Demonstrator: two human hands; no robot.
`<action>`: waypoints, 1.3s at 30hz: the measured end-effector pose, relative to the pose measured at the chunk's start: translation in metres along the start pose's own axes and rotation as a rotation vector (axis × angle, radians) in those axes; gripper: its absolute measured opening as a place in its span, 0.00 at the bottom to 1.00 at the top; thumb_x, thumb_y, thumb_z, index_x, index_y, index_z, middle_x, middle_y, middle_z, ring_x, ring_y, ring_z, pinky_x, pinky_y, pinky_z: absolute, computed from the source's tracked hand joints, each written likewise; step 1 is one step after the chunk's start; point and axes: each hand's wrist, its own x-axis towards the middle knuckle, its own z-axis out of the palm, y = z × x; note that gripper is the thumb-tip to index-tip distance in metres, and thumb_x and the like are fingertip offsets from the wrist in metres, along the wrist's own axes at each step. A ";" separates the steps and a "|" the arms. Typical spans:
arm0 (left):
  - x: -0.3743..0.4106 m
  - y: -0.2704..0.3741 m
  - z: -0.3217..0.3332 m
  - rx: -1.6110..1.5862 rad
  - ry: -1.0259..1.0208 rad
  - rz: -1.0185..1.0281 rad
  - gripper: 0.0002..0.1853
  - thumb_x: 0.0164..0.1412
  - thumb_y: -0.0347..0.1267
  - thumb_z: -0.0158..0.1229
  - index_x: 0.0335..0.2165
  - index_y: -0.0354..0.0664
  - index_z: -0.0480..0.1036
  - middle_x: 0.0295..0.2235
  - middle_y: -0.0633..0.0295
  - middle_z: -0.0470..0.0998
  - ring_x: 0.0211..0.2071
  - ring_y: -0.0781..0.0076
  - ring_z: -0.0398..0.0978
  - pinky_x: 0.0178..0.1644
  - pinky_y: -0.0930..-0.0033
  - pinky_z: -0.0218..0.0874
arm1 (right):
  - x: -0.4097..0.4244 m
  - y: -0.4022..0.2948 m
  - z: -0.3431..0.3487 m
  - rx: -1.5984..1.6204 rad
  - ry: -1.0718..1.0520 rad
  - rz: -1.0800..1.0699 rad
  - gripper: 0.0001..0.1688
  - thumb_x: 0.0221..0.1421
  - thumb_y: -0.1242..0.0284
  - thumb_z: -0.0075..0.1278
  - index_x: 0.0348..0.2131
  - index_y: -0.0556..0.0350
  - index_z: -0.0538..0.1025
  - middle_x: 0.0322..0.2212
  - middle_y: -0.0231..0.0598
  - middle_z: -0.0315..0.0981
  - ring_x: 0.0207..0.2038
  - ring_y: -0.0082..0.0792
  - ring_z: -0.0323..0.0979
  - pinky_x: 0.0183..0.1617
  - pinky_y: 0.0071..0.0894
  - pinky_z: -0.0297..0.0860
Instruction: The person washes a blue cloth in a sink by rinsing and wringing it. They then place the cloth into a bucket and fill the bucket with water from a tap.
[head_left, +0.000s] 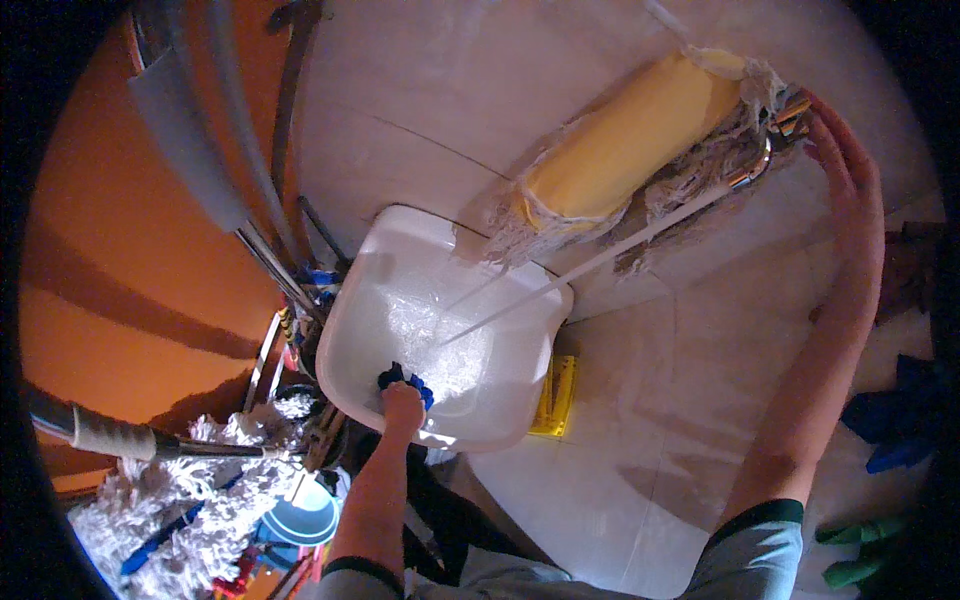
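Below me, in the middle of the view, is a white basin (352, 300) with shallow, bright water in it. My left hand (403, 405) is closed around a crumpled dark-blue cloth (421, 390) inside the basin, by its near rim. A thin stream of water (600, 259) runs slantwise from the metal tap (763, 154) down into the basin. Stretched out to the upper right, my right hand (840, 150) has its fingers on the tap's handle. Part of the cloth is hidden by my left fist.
Beside the tap hangs a yellow roll-shaped thing (637, 139) with frayed edges. A yellow flat item (555, 397) lies right of the basin. White string mop (217, 480), blue bucket (304, 517) and several poles crowd the left. Blue gloves (896, 412) and a green item (862, 547) are far right.
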 end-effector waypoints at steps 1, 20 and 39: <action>0.001 -0.001 0.000 -0.029 -0.031 -0.033 0.13 0.45 0.40 0.56 0.25 0.41 0.75 0.31 0.57 0.72 0.38 0.60 0.68 0.41 0.59 0.59 | 0.003 0.000 -0.002 -0.009 -0.023 -0.020 0.22 0.57 0.65 0.43 0.48 0.59 0.68 0.45 0.34 0.68 0.48 0.23 0.63 0.52 0.22 0.57; 0.001 0.002 -0.006 -0.104 -0.008 -0.119 0.08 0.45 0.34 0.55 0.22 0.41 0.75 0.29 0.57 0.73 0.36 0.61 0.70 0.40 0.62 0.60 | 0.039 -0.003 -0.012 -0.503 -0.146 0.091 0.27 0.50 0.52 0.48 0.28 0.62 0.73 0.21 0.27 0.64 0.28 0.20 0.60 0.34 0.21 0.58; 0.002 -0.002 0.007 -0.147 0.126 -0.202 0.33 0.47 0.33 0.54 0.52 0.35 0.56 0.46 0.48 0.65 0.50 0.47 0.59 0.51 0.52 0.54 | -0.308 0.033 0.362 0.497 -0.972 0.599 0.20 0.52 0.72 0.47 0.45 0.57 0.67 0.31 0.33 0.71 0.35 0.24 0.68 0.39 0.24 0.64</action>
